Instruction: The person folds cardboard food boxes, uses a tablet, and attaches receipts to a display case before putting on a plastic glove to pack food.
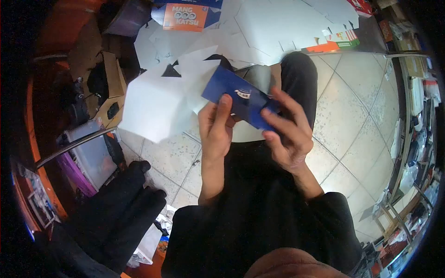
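A dark blue card piece with a small white print is held up in front of the body, tilted down to the right. My left hand grips its lower left edge, thumb on top and fingers underneath. At its right end is my right hand, with the thumb and fingers closed around the blue card there; part of that end is blurred. Just left of the card, a large white cut sheet with a dark triangular opening reaches out over the floor.
More white cut sheets lie at the top, with an orange and blue printed piece. A cardboard box and a clear bin stand at the left. Crowded shelves line the right side, beyond the tiled floor.
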